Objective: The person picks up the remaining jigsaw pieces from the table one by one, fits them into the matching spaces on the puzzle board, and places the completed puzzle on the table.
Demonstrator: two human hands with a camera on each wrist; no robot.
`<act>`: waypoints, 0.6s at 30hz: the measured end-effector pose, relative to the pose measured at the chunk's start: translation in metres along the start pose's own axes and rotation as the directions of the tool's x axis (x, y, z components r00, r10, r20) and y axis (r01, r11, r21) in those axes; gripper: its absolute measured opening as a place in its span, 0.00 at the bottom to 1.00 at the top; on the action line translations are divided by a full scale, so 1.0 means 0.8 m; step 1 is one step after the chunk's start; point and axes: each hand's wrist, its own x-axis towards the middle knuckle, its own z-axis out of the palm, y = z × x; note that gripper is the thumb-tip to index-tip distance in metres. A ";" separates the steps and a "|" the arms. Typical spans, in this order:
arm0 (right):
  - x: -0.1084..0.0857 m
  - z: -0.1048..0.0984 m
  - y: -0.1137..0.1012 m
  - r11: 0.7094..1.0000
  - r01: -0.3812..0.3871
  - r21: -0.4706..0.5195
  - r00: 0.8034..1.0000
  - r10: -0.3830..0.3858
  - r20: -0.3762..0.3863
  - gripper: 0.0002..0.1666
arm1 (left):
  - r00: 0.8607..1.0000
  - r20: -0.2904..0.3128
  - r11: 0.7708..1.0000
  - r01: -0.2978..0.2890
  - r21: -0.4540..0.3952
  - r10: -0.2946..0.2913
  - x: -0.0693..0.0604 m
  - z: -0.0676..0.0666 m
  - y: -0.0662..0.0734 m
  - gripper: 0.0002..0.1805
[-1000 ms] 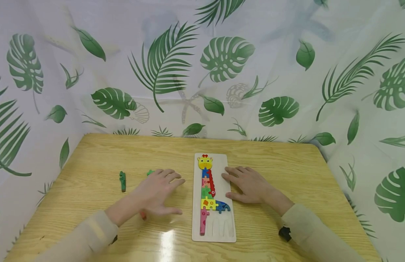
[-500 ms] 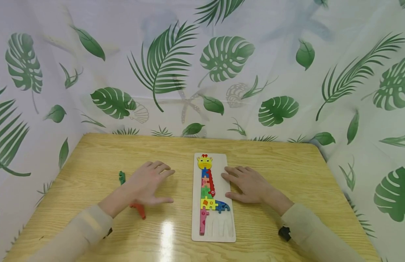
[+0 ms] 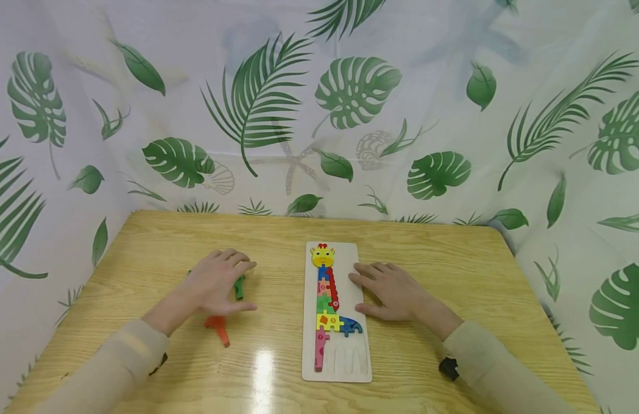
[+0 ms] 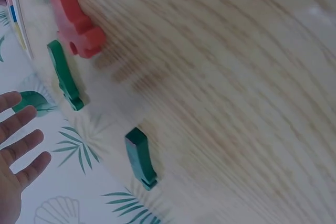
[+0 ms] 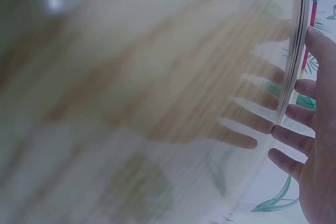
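In the head view a pale wooden puzzle board (image 3: 313, 368) lies on the table, partly filled with coloured giraffe pieces: a yellow head (image 3: 323, 256), a blue rear piece (image 3: 351, 326) and a pink leg (image 3: 320, 351). My right hand (image 3: 389, 292) rests at the board's right edge, fingertips touching it. Over the loose pieces hovers my left hand (image 3: 213, 284), fingers spread and holding nothing. Near it are a green piece (image 3: 239, 287) and a red-orange piece (image 3: 219, 330). A darker green piece (image 4: 140, 158) shows in the left wrist view; my hand mostly covers it in the head view.
The wooden table (image 3: 428, 247) bears everything. A leaf-printed cloth (image 3: 361, 144) hangs behind it and at both sides. Bare recesses (image 3: 345, 356) show in the lower part of the board.
My left hand has moved left, away from the board, uncovering the red-orange piece and the nearer green piece while covering most of the darker green one. My right hand has stayed put.
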 end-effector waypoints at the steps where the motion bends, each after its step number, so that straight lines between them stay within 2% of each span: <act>1: 0.000 0.000 0.000 1.000 0.001 0.000 1.000 -0.001 -0.001 0.46 | 1.000 0.004 1.000 0.007 -0.004 -0.007 -0.001 0.001 -0.002 0.47; 9: 0.001 0.000 0.000 1.000 0.003 -0.004 1.000 -0.003 0.007 0.46 | 0.998 0.038 0.999 0.053 0.010 -0.053 -0.008 0.010 -0.020 0.48; 18: 0.000 -0.003 -0.001 1.000 0.002 0.007 1.000 -0.002 0.006 0.46 | 0.997 0.043 0.997 0.069 0.038 -0.071 -0.012 0.018 -0.030 0.49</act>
